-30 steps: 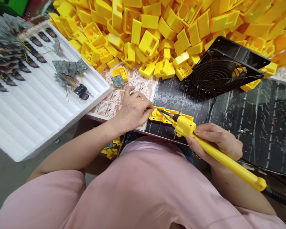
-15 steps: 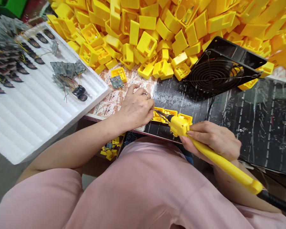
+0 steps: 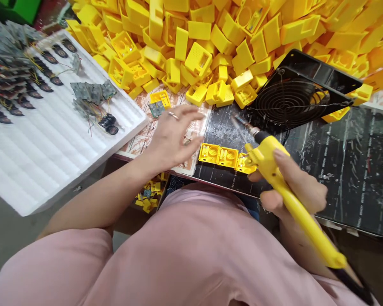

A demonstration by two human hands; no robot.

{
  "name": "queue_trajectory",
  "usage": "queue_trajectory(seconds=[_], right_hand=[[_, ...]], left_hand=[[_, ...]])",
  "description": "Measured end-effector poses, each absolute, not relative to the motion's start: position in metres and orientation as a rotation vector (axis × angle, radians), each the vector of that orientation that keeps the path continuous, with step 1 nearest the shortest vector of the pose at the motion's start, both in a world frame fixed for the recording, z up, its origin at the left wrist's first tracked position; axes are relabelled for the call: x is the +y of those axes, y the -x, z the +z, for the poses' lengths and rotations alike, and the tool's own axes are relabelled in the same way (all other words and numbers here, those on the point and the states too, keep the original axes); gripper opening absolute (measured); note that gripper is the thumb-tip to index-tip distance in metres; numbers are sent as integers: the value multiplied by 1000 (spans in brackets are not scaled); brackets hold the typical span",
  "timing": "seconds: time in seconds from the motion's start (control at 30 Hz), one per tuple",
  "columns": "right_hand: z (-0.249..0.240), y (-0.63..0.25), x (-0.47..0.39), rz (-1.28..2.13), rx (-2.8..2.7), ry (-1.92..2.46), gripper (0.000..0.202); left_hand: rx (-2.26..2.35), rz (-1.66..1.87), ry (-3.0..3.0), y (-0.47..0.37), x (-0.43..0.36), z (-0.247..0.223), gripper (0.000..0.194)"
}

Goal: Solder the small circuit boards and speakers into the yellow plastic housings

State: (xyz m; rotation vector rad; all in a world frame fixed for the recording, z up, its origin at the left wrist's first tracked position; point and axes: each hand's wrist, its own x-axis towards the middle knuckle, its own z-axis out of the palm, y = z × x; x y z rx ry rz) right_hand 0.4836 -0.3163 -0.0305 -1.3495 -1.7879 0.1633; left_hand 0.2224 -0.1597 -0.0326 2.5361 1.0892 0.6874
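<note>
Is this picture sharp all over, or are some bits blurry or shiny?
In the head view, the soldering iron and right hand look motion-blurred; in the head view, the row of yellow casings looks crisper; in the head view, the black tabletop shows a greyish sheen.

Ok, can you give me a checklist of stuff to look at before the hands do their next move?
1. Is the iron held? Ok: it's in the right hand.
2. Is the left hand away from the iron's tip? Ok: there's a gap between them.
3. Is the left hand free? Ok: its fingers are spread and nothing shows in it.
4. Are the three cases on the black mat open side up? Ok.
5. Is the tip cool? Cannot tell: heat doesn't show.
6. Is the fan spinning? Cannot tell.
</note>
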Motion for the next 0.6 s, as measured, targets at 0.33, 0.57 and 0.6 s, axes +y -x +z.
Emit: queue_trajectory(seconds=[0.33,0.57,0.6], right_hand=[[-54,-440,-266,113,-2083,1333,37],[-67,-416,-257,16,-2071,1406,30],[-59,-420,-260,-31,-2036,1360,29]], left_hand=[[1262,873,-2455,-211,-180,-67,22],[1129,675,-2213,-213,-172,-58,15],[1119,625,-2226,-212,-170,-56,16]])
